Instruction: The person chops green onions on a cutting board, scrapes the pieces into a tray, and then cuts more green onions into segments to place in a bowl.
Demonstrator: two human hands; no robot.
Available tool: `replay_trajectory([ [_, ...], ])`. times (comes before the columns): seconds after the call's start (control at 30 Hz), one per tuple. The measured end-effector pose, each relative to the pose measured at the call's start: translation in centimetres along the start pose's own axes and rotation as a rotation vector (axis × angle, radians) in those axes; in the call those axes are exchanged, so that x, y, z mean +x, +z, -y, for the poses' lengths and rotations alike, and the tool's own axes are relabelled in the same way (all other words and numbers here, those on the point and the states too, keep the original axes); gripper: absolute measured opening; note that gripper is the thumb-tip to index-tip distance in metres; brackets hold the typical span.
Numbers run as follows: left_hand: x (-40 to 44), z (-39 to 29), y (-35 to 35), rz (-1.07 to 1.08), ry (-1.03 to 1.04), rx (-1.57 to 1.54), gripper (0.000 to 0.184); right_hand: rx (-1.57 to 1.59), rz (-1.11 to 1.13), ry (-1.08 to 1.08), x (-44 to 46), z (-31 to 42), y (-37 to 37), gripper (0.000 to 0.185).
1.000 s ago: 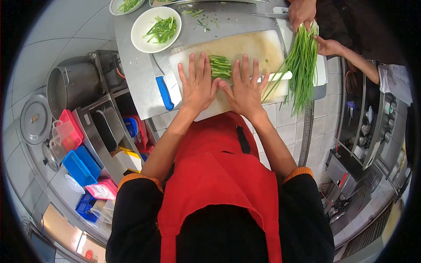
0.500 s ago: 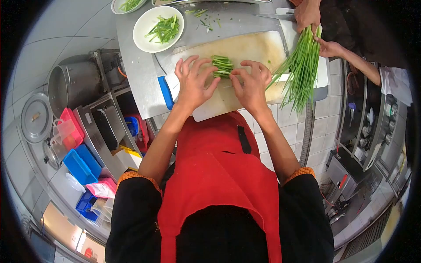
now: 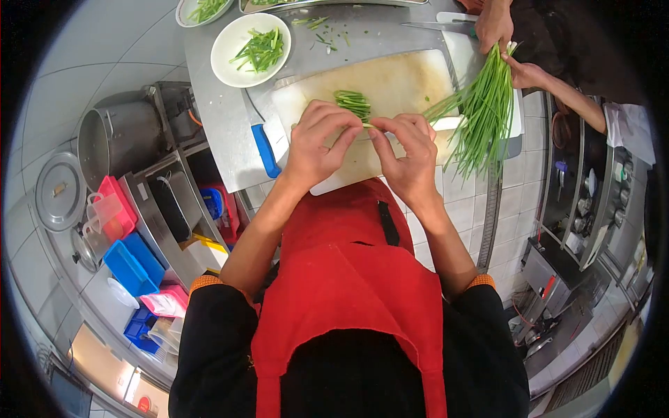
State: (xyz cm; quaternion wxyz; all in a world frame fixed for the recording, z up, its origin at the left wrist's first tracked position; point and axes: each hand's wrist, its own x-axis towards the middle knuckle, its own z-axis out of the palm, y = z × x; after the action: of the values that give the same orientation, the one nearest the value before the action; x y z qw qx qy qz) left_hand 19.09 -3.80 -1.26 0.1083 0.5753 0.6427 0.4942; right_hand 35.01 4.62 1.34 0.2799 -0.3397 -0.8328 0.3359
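My left hand (image 3: 322,143) and my right hand (image 3: 410,148) meet above the front of the cutting board (image 3: 401,76), fingertips pinched. Between them is a small pale green piece of chive (image 3: 367,125), partly hidden by the fingers. Just beyond the fingertips lies a small pile of cut chives (image 3: 354,103) on the board, its stalks side by side. A knife with a blue handle (image 3: 265,150) rests on the table left of my left hand. Farther back stands a white bowl (image 3: 218,59) with cut green stalks (image 3: 259,50) in it.
At the right, a co-worker's hands (image 3: 496,31) hold a long bunch of chives (image 3: 484,104) over the board's edge. Another knife (image 3: 426,26) lies near them. Scattered green scraps (image 3: 324,40) dot the metal table (image 3: 209,132). A large pot (image 3: 115,136) stands at left.
My hands have drawn back from the pile toward me and closed together, fingertips now pinching a chive piece. The co-worker's bunch has shifted slightly.
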Motion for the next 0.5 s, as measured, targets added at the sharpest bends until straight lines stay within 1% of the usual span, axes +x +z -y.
replay_trajectory([
  [0.07, -0.1, -0.4, 0.0, 0.033, -0.278, -0.247, 0.011, 0.018, -0.007, -0.019, 0.2, 0.1, -0.2, 0.015],
  [0.1, -0.1, -0.7, 0.2, 0.033, -0.277, -0.246, 0.011, 0.016, -0.022, -0.033, 0.3, 0.2, -0.2, 0.016],
  [0.17, -0.2, -1.3, 0.8, -0.129, -0.609, -0.797, 0.008, 0.011, -0.04, -0.048, 0.5, 0.3, -0.5, 0.016],
  [0.2, -0.2, -0.9, 0.7, -0.128, -0.607, -0.8, 0.008, 0.017, -0.063, -0.043, 0.6, 0.3, -0.7, 0.016],
  [0.27, -0.1, 0.2, 0.4, -0.133, -0.732, -0.855, 0.013, 0.019, -0.086, -0.04, 0.6, 0.1, -1.2, 0.016],
  [0.3, 0.2, 0.3, 0.4, -0.126, -0.751, -0.784, 0.016, 0.029, -0.118, -0.047, 0.6, -0.1, -1.4, 0.016],
  [0.33, 0.4, 0.3, 0.5, -0.128, -0.748, -0.786, 0.016, 0.039, -0.15, -0.056, 0.7, -0.2, -1.6, 0.016],
  [0.4, 0.7, 0.5, 0.5, 0.009, -0.827, -0.492, 0.018, 0.057, -0.159, -0.044, 0.8, -0.2, -2.2, 0.016],
  [0.43, 0.8, 1.0, 0.7, 0.008, -0.825, -0.492, 0.018, 0.075, -0.165, -0.028, 0.8, -0.1, -2.4, 0.015],
  [0.5, 1.2, 1.7, 1.2, 0.009, -0.169, 0.233, 0.016, 0.13, -0.17, -0.008, 1.1, -0.1, -2.5, 0.016],
])
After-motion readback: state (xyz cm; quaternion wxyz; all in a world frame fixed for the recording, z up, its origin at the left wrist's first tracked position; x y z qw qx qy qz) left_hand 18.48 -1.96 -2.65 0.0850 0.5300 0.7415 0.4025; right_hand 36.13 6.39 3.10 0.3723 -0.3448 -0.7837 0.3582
